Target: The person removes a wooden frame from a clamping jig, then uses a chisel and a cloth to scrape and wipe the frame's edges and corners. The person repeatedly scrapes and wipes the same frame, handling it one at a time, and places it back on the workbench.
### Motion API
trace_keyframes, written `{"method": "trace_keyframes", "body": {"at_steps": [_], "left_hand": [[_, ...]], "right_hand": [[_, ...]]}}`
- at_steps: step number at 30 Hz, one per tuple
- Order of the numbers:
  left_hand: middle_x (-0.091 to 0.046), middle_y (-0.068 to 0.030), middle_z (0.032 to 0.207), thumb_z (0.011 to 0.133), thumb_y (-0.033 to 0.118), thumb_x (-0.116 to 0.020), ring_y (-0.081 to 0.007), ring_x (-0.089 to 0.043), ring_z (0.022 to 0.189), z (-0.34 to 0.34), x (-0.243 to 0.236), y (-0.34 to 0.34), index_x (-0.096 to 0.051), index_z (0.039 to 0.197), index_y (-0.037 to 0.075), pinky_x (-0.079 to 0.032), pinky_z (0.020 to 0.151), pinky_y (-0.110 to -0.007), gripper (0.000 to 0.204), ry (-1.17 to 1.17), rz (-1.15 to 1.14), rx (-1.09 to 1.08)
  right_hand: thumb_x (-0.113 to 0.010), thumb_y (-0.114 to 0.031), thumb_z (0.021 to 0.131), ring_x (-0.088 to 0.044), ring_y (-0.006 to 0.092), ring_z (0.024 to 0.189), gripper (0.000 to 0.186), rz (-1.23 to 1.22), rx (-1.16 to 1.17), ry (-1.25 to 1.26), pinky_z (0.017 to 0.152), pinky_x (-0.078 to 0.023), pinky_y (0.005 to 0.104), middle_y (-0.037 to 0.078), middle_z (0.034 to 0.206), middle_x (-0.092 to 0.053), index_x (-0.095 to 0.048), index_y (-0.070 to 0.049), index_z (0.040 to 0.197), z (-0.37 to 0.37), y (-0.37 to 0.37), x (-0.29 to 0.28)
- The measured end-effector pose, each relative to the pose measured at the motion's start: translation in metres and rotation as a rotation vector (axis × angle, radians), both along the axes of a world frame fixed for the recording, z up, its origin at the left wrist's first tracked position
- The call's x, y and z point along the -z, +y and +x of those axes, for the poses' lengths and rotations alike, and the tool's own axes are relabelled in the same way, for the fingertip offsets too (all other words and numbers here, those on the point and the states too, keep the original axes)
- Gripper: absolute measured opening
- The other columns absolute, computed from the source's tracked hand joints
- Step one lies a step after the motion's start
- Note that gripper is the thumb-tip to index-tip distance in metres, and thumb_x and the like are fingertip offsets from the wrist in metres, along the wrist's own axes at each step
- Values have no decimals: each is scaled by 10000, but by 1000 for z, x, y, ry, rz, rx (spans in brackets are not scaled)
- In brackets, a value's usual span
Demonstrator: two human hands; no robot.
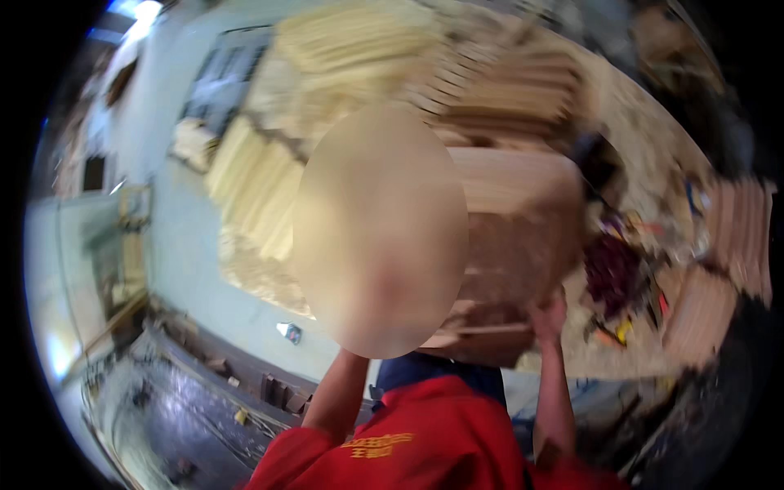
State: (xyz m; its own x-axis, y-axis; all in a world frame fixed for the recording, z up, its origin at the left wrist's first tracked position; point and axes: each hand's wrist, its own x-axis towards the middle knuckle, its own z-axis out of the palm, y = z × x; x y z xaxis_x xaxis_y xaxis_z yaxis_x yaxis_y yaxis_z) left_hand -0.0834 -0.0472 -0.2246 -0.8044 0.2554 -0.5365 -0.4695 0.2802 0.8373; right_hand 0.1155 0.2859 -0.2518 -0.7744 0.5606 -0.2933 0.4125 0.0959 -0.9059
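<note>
Evidently the right hand (pixel 550 317) touches the near right edge of a large brown wooden pile (pixel 523 253) in the middle, though blur hides whether its fingers grip. A blurred oval (pixel 380 220) covers the left hand, its fingers unreadable; pale boards (pixel 255 189) lie left, a dark-red heap (pixel 612 273) right.

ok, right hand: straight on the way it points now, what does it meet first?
Most likely the right side of the brown wood pile. The right hand is at its near right corner, pointing away from the body. Blur hides whether it touches or would just skim past.
</note>
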Motion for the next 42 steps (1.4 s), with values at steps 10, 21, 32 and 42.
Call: {"method": "trace_keyframes", "body": {"at_steps": [10, 21, 32, 42], "left_hand": [[-597, -40, 708, 786, -3, -653, -151, -590, 575, 209, 82, 47, -612, 937, -20, -491, 530, -323, 157, -107, -41, -790], [-673, -115, 885, 836, 161, -792, -189, -626, 777, 273, 111, 114, -616, 1057, -50, -522, 716, -331, 352, -20, -130, -1011], [-616, -37, 1064, 971, 284, -669, -170, -620, 944, 343, -33, 167, -558, 1368, 29, -521, 865, -331, 484, -179, 273, -182], [-707, -111, 1088, 967, 173, -650, -195, -706, 919, 299, -41, 2, -601, 1237, -9, -578, 823, -350, 329, -131, 0, -1116]], "right_hand": [[-779, -195, 853, -637, 371, 1036, 389, 1045, -193, 35, 913, -516, 463, 171, 1095, -661, -638, -40, 1181, 46, 191, 5], [-746, -367, 929, -678, 348, 1139, 616, 432, -134, -44, 1053, -477, 425, 241, 1253, -691, -592, 37, 1368, 55, 256, -36], [-674, -192, 992, -685, 191, 873, 190, -307, -620, -24, 772, -559, 336, 92, 988, -709, -680, -22, 1077, 139, 101, -76], [-679, -56, 905, -581, 343, 1254, 564, 696, -252, -206, 1082, -453, 428, 232, 1376, -592, -494, 10, 1433, 173, 372, 126]]}}
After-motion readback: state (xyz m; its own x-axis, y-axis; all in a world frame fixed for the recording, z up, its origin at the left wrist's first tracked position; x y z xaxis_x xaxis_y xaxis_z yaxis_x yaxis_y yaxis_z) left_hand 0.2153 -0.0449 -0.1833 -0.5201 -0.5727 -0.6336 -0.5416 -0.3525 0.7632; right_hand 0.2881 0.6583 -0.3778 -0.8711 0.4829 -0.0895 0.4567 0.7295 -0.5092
